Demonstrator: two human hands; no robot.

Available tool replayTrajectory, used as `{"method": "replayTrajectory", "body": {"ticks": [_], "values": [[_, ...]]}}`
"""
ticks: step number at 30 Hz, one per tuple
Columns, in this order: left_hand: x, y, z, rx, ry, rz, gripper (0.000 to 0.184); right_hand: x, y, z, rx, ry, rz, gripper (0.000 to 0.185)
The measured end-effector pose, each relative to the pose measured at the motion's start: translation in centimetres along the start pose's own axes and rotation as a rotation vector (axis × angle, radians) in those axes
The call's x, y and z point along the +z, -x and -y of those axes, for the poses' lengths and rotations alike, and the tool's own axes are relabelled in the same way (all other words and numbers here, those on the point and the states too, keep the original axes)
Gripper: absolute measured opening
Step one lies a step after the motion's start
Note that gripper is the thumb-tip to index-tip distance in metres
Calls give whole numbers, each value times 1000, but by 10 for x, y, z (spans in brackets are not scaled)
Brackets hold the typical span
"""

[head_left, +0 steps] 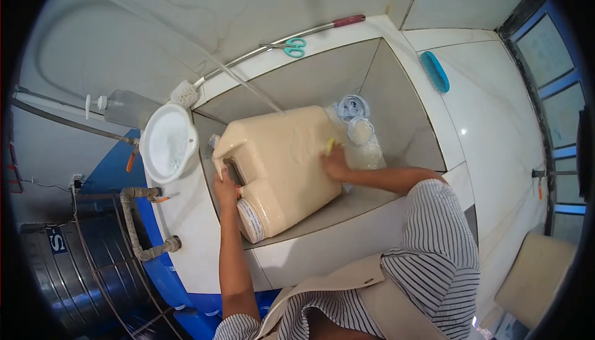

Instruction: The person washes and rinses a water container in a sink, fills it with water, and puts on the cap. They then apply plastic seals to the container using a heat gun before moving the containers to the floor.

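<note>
A large beige plastic jerrycan (282, 160) lies on its side in the tiled sink (409, 92), its surface wet. My left hand (226, 186) is closed round its handle, near the white-labelled end. My right hand (335, 163) presses a small yellow sponge (330, 145) against the can's far right end; most of the sponge is hidden under the fingers. Beyond that hand, two round clear containers (352, 109) rest on the sink floor, one behind the other. From above, a thin stream from a clear hose (229, 70) meets the can's upper side.
A white basin (168, 143) with suds stands on the left ledge beside a pump bottle (127, 108). A long-handled brush (185, 94) and teal scissors (294, 47) lie along the back ledge. A blue brush (434, 72) is on the right counter. Pipes (133, 228) rise at lower left.
</note>
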State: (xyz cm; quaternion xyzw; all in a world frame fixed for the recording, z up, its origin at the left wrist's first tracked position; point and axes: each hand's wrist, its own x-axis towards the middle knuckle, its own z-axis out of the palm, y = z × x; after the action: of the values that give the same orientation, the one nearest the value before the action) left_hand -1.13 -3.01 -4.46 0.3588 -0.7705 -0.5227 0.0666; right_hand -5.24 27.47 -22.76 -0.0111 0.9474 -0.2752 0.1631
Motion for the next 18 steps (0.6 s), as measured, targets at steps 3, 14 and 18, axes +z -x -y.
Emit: {"method": "replayTrajectory", "body": {"ticks": [3,14,18], "values": [[-1,2,-3,-24,-11,7,35,-33,26,95,-344,-267,-75,73],[0,14,-18,5,41,10,33,-20,50,44,-55,-168,90,70],[8,51,-67,134,-38,141,27,-130,80,172,-723,-183,-298,61]]}}
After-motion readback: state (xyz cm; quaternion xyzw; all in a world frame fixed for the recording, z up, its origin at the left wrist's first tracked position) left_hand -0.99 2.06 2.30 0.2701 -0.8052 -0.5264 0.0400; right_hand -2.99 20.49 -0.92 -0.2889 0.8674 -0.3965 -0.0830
